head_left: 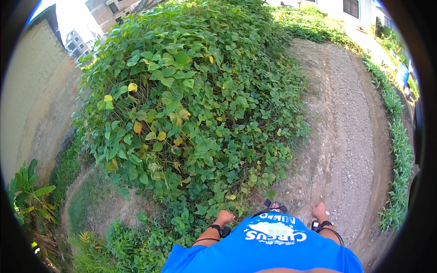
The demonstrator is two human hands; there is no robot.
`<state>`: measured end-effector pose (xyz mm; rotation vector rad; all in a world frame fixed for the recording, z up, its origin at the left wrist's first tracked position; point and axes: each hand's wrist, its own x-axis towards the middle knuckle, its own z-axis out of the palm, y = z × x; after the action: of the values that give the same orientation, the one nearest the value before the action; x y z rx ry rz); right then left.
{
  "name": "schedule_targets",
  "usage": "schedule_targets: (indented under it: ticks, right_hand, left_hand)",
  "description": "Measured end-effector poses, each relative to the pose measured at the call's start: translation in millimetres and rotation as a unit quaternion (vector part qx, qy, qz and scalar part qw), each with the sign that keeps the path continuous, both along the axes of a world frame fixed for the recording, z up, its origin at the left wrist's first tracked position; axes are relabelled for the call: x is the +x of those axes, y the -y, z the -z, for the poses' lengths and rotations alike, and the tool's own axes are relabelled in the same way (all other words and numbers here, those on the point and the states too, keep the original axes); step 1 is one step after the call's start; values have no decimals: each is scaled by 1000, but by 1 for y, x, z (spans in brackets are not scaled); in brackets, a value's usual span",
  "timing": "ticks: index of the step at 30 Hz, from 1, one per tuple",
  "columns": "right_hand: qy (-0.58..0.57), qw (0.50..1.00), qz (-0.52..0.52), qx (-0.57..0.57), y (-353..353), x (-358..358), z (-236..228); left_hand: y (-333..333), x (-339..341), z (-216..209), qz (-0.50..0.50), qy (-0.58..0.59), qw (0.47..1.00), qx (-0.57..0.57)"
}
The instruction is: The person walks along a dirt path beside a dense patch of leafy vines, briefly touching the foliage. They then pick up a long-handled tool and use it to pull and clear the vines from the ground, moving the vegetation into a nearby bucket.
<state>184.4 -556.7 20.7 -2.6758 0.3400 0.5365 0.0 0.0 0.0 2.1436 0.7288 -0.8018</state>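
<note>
My left hand (224, 217) hangs low in front of my body, its fingers curled into a fist, and nothing shows in it. It is nearest to the lower edge of a large mound of leafy green vines (200, 100). On the other side of my blue shirt (273, 232), my right hand (319, 211) is also curled closed over the dirt path, with nothing visible in it. Dark straps with small devices circle both wrists. Between the hands, part of a foot in a dark sandal (275, 207) shows on the ground.
A gravel path (341, 136) runs forward along the right of the vines, bordered by a strip of low plants (393, 136). At the left stands a tall plain wall (38, 91), with a broad-leaved plant (34, 189) near its base. Houses rise at the back.
</note>
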Motion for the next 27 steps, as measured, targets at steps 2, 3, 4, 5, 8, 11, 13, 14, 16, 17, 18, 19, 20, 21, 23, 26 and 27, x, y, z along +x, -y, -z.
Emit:
schedule_targets:
  ticks: [2, 3, 4, 5, 8, 11, 13, 14, 16, 17, 18, 19, 20, 21, 23, 26, 27]
  right_hand:
    - [32, 999, -3, -35, 3, -12, -6]
    - [41, 998, -12, -35, 5, -18, -9]
    - [52, 998, -21, -35, 8, -23, -11]
    - [50, 998, -20, -38, 9, -31, -12]
    - [64, 997, 51, -6, 14, -50, -11]
    - [20, 995, 93, 38, 23, -68, -14]
    - [28, 993, 111, 31, 25, -78, -13]
    - [31, 992, 120, 27, 26, -85, -12]
    - [32, 994, 106, 20, 29, -98, -12]
    - [34, 995, 96, 13, 33, -102, -13]
    - [18, 994, 106, 14, 35, -106, -14]
    - [4, 993, 114, 14, 37, -109, -15]
    - [-23, 991, 128, 10, 36, -109, -15]
    - [-36, 987, 150, 43, 35, -106, -13]
    - [-91, 970, 202, 102, 48, -103, -10]
    - [-52, 994, 93, -4, 66, -69, 16]
    - [-30, 994, 99, 25, 75, -60, 25]
  left_hand:
    - [-2, 4, 7, 40, 24, 999, 10]
    - [-2, 6, 9, 30, 41, 999, -2]
    - [-1, 7, 10, 16, 34, 999, -15]
    - [-2, 11, 10, 0, 13, 1000, -24]
    - [2, 19, 6, -24, 1, 999, -26]
    - [6, 30, -1, -11, -27, 999, -19]
    - [9, 38, -2, -2, -38, 999, -20]
    - [9, 41, -1, 2, -36, 999, -24]
    - [8, 47, 3, 10, -28, 999, -29]
    - [8, 52, 8, 10, -22, 999, -32]
    - [9, 56, 11, 4, -31, 999, -33]
    - [10, 60, 14, 20, -3, 999, -35]
    - [9, 66, 15, 31, 11, 999, -33]
    - [6, 69, 16, 40, 7, 999, -23]
    - [9, 83, 19, 31, 3, 999, -18]
    - [17, 116, 14, 7, 1, 1000, 15]
    - [25, 120, 10, -6, -21, 999, 30]
